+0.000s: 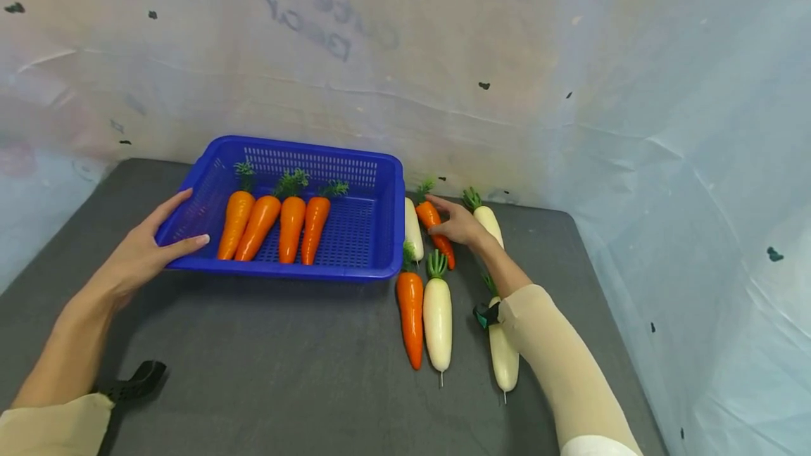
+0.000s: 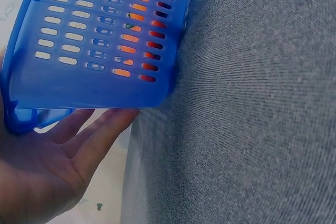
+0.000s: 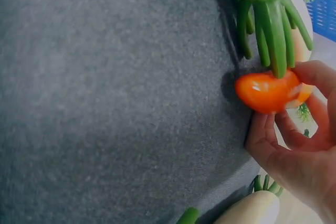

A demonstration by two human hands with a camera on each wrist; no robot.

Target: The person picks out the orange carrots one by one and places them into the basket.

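A blue plastic basket (image 1: 355,231) stands at the back of the table, with several orange carrots (image 1: 292,227) lying side by side inside it. My left hand (image 1: 139,252) grips the basket's left end, thumb over the rim; in the left wrist view its fingers reach along the outside of the perforated wall (image 2: 89,85). To the right of the basket, my right hand (image 1: 459,222) holds a carrot (image 1: 445,248) between thumb and fingers. The right wrist view shows that carrot's orange body (image 3: 265,92) within the fingers, beside a white radish's green stalks (image 3: 273,35).
Right of the basket lie another carrot (image 1: 410,319) and several white radishes (image 1: 438,322), one partly behind the basket's edge, one (image 1: 505,361) partly under the right forearm. Plastic sheeting (image 1: 443,41) hangs behind the dark grey table (image 1: 272,371).
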